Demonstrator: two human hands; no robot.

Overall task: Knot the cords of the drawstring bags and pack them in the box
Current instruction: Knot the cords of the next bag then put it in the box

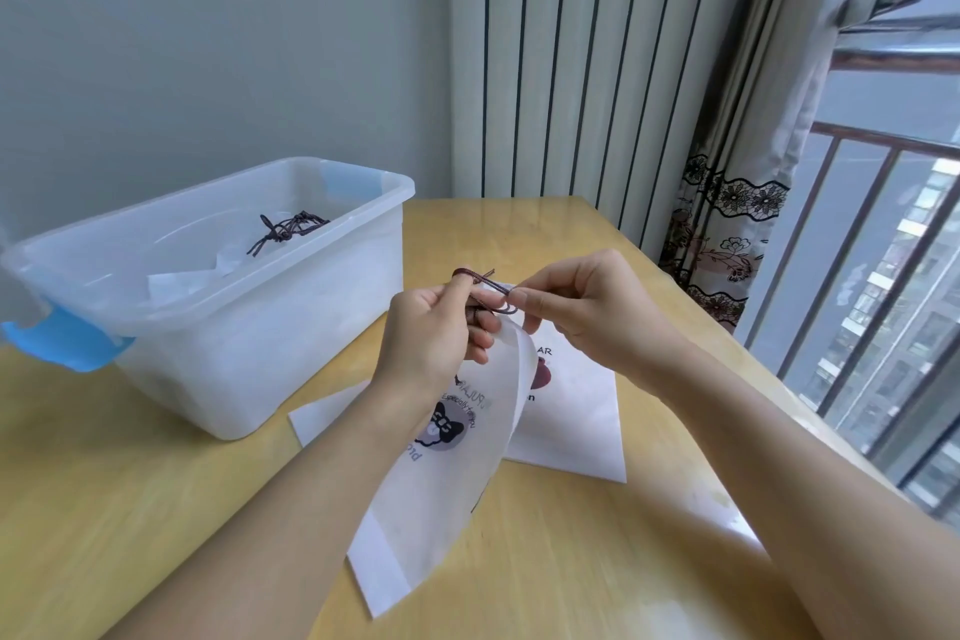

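Held bag [441, 494] hangs near box [291, 353], above another bag [571, 411].

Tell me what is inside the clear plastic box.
Inside the clear plastic box lie white drawstring bags with a knotted dark cord on top. The frosted walls hide how many bags lie there.

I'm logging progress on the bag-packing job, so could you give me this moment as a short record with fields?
held bag: white drawstring bag, hanging from the hands above the table
cord: dark cord, looped over a left finger, its other end pinched by the right
left hand: left hand grips the bag's top and cord
right hand: right hand pinches the cord
waiting bag: another white bag flat on the table
box: clear plastic box, lid off, bags with knotted cords inside
stage: knot not yet finished
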